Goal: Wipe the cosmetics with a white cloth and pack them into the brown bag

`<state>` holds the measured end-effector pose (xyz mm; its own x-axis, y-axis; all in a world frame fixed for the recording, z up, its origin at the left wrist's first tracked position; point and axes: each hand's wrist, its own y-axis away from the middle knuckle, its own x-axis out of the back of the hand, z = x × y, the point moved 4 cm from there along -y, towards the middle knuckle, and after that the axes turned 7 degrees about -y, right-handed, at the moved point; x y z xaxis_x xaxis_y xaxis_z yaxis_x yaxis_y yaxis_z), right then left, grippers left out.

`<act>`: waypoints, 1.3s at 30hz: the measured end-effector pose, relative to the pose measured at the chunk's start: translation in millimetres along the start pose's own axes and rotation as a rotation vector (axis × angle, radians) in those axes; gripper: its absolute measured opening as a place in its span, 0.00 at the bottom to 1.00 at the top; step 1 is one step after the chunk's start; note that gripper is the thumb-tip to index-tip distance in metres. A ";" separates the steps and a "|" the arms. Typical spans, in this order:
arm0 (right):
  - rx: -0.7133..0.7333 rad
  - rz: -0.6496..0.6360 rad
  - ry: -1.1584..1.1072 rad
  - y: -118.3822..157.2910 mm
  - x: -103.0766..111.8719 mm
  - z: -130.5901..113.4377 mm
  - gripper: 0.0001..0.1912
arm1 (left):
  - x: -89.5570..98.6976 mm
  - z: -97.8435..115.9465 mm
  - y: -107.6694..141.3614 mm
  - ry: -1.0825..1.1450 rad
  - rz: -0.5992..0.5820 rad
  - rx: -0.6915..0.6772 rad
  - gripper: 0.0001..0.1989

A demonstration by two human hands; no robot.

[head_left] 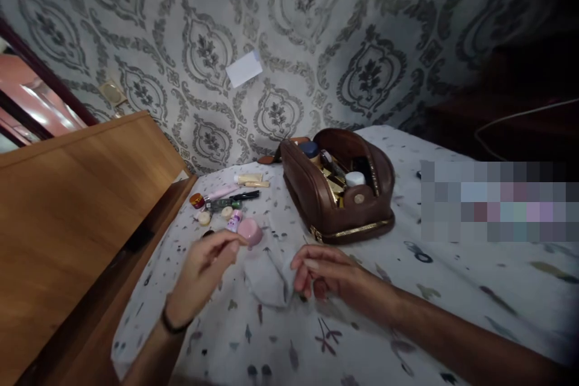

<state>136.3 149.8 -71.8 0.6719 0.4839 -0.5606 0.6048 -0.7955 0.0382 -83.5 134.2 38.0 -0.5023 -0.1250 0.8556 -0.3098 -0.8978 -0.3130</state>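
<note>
A crumpled pale cloth or wipe [266, 280] is between my hands, above the printed sheet. My right hand [328, 271] has its fingers curled together at the cloth's right edge and appears to grip it. My left hand [203, 268] is closed in a pinch just left of the cloth; what its fingertips hold, if anything, I cannot make out. Right beyond those fingertips stands a round pink jar [250, 231]. A small purple-and-white bottle [234, 221] is beside the jar. To the right, a brown cosmetic bag [312, 184] is unzipped, with jars and other items inside.
Behind the pink jar lie an amber jar [197, 200], a black pen-like tube [245, 195], a cream tube [248, 178] and several small containers. A wooden board [85, 211] edges the bed on the left. The patterned wall [275, 111] rises at the back.
</note>
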 end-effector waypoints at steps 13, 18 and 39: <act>-0.152 0.133 0.304 -19.9 -10.5 1.2 0.23 | -87.4 -14.2 27.3 -0.091 -0.283 -0.215 0.07; -0.018 0.142 0.380 -46.9 -20.4 -5.4 0.18 | -81.5 -17.4 26.7 0.049 -0.223 -0.249 0.10; 0.395 0.409 0.978 -103.7 -1.2 35.6 0.40 | -94.3 -68.7 -51.2 -0.118 0.112 -0.069 0.08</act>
<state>57.6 218.8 -104.5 0.9390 0.1006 0.3288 0.2020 -0.9352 -0.2908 -75.7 221.0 -55.0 -0.4396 -0.2750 0.8551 -0.3136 -0.8451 -0.4330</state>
